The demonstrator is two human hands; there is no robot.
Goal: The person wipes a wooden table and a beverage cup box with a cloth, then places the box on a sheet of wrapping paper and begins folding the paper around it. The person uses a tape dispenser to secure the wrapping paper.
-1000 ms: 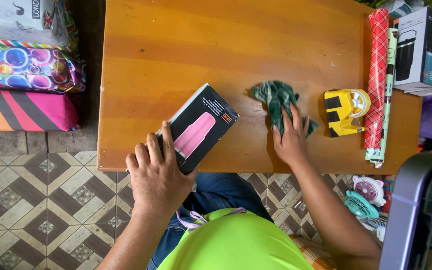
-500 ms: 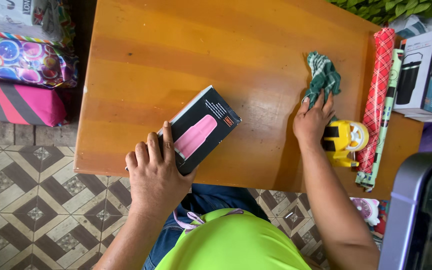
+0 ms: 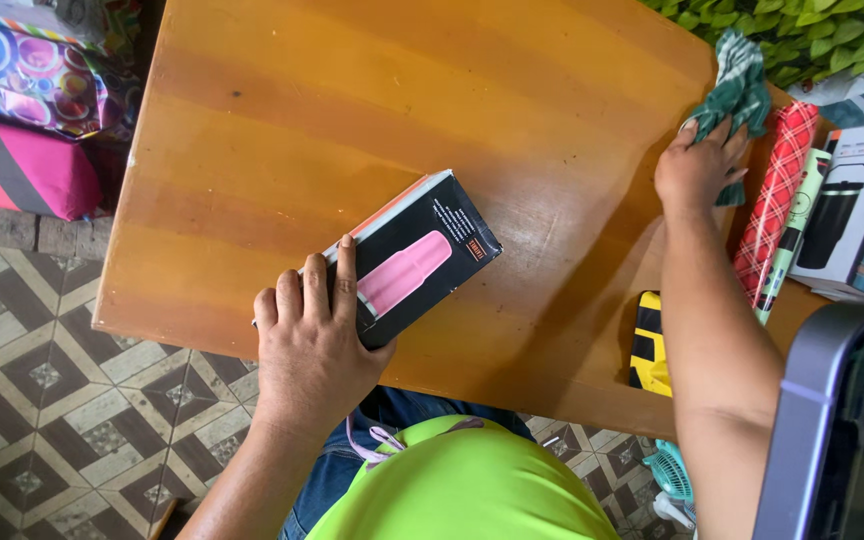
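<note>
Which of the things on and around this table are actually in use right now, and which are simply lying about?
In use:
- black box with a pink bottle picture, under the left hand
- green checked cloth, pressed to the wooden table by the right hand

Lying about:
- yellow tape dispenser
- red checked wrapping roll
- wrapped parcels
- boxed tumbler
</note>
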